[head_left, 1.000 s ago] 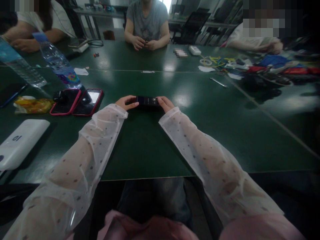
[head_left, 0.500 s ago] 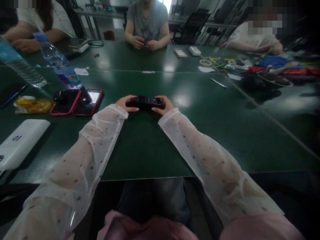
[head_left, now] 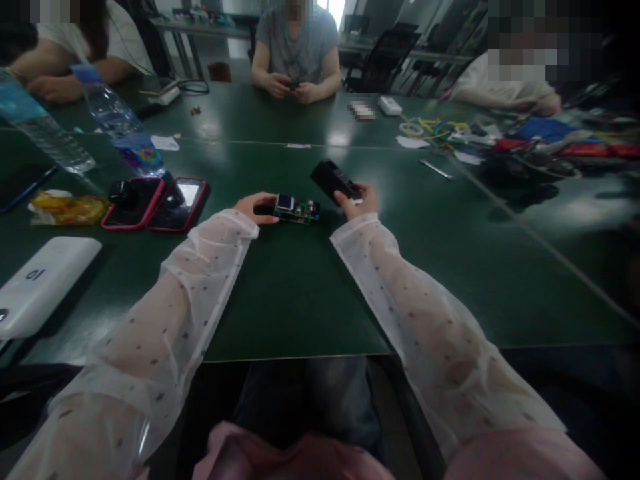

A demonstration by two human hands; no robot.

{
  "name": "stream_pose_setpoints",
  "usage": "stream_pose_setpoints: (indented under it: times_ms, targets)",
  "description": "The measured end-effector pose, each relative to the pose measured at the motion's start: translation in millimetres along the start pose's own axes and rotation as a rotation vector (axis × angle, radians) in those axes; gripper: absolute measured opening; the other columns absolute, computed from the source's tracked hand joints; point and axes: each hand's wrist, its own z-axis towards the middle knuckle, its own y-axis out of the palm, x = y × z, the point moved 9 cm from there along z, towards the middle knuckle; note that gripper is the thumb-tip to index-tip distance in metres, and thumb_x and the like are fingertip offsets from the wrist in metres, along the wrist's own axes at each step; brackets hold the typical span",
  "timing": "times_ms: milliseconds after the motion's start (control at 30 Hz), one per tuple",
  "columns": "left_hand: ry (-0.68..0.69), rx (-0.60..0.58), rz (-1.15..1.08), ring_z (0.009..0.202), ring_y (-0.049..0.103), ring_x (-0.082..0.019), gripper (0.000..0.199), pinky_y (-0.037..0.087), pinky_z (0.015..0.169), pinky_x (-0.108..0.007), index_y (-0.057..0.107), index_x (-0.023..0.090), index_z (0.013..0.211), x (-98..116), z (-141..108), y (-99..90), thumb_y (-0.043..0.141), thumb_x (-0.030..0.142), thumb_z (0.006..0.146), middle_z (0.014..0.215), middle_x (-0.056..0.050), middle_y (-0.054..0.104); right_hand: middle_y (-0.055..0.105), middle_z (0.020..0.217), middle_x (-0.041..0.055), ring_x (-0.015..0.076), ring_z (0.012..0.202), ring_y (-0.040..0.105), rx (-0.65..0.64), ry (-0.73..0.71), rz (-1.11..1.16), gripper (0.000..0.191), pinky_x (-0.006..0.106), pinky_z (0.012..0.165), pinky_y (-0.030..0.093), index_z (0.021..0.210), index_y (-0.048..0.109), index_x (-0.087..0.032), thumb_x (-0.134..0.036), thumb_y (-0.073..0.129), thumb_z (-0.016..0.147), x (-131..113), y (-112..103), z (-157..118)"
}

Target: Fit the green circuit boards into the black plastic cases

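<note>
A green circuit board (head_left: 301,212) with a small screen at its left end is exposed just above or on the dark green table (head_left: 295,287); which of the two I cannot tell. My left hand (head_left: 254,206) is closed on the board's left end, thumb at the near side and fingers at the far side. To the right, my right hand (head_left: 361,202) grips a black plastic cover (head_left: 334,181) by its right end. That cover is tilted and held apart from the board.
Two red-cased phones (head_left: 177,203), a yellow packet (head_left: 70,209) and a white power bank (head_left: 47,283) lie at left, with a water bottle (head_left: 117,123) behind. A wrench (head_left: 436,169) and tangled cables (head_left: 435,127) are at right. Across the table a person's hands (head_left: 293,87) hold something small.
The black cover has come off the circuit board. My right hand has carried it up and to the right, while my left hand has stayed at the board's left end.
</note>
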Motion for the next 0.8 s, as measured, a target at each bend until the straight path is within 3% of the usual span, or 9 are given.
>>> stream_pose_setpoints:
  times_ms: [100,333,600,800]
  targets:
    - [-0.020,-0.004,0.017,0.127,0.061,-0.031,0.070,0.039,0.114,-0.059,0.065,0.021,0.130,0,0,-0.2,0.085,0.044,0.067,0.133,-0.013,0.068,0.058,0.122,0.0141,0.0287,0.111,0.061,0.102,0.094,-0.055,0.065,0.049,0.104,0.048,0.127,0.052,-0.020,-0.056,0.072,0.076,7,-6,-4]
    - [-0.027,0.015,0.070,0.125,0.063,-0.031,0.065,0.038,0.116,-0.056,0.068,0.020,0.126,7,-3,-1.0,0.084,0.043,0.067,0.130,-0.013,0.070,0.060,0.114,0.0131,0.0324,0.117,0.056,0.128,0.161,-0.145,0.060,0.056,0.107,0.043,0.123,0.053,-0.020,-0.048,0.075,0.074,0,-9,-10]
    - [-0.018,0.033,0.094,0.124,0.064,-0.030,0.064,0.039,0.116,-0.055,0.070,0.022,0.123,6,-3,-1.2,0.085,0.041,0.065,0.127,-0.011,0.072,0.065,0.110,0.0098,0.0339,0.117,0.055,0.083,0.156,-0.167,0.056,0.058,0.104,0.043,0.117,0.055,-0.025,-0.040,0.080,0.069,7,-2,-7]
    - [-0.025,0.035,0.113,0.125,0.063,-0.031,0.067,0.039,0.116,-0.055,0.069,0.020,0.125,6,-2,-1.2,0.086,0.041,0.063,0.127,-0.011,0.071,0.063,0.126,0.0130,0.0388,0.131,0.044,0.026,0.171,-0.175,0.063,0.065,0.110,0.033,0.122,0.052,-0.026,-0.049,0.079,0.071,-4,-2,-12]
